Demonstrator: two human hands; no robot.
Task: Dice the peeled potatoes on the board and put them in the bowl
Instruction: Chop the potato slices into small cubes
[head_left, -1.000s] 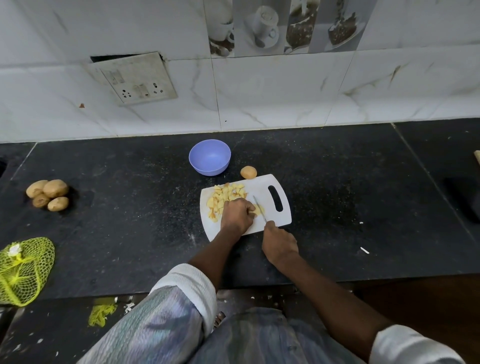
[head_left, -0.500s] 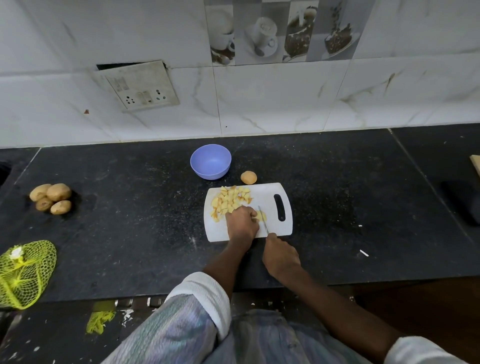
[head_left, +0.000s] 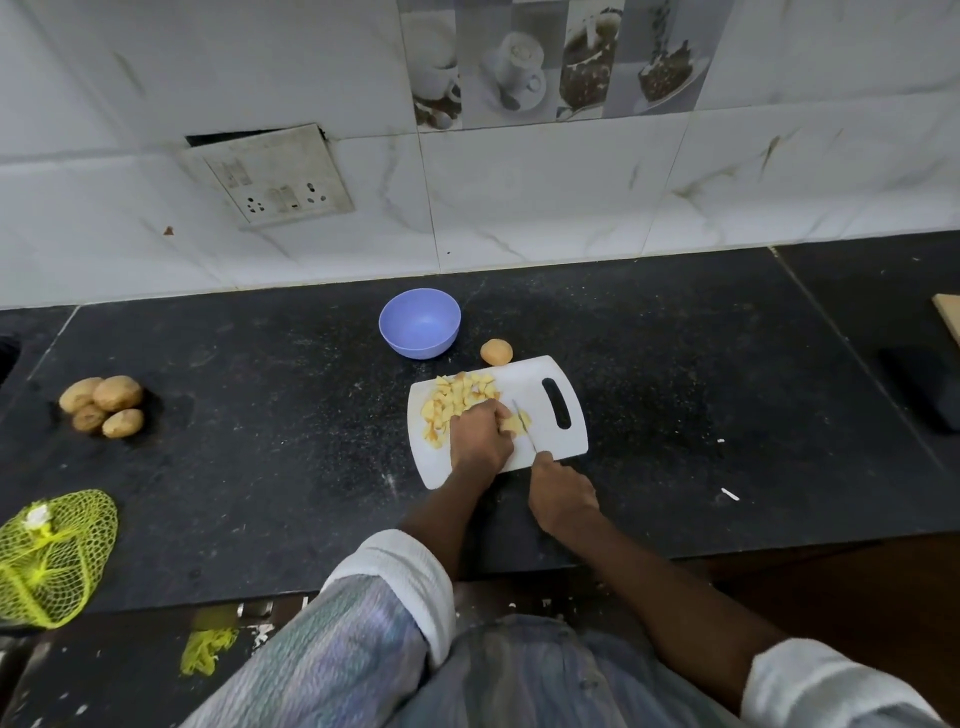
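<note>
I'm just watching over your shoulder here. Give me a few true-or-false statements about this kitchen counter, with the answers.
1. The purple bowl already holds diced potato. False: it looks empty.
2. The right hand holds the knife. True.
3. The potato pieces lie on the white cutting board. True.
4. The left hand rests on the counter. False: it holds potato on the board.
5. The yellow mesh bag sits right of the board. False: far left.
</note>
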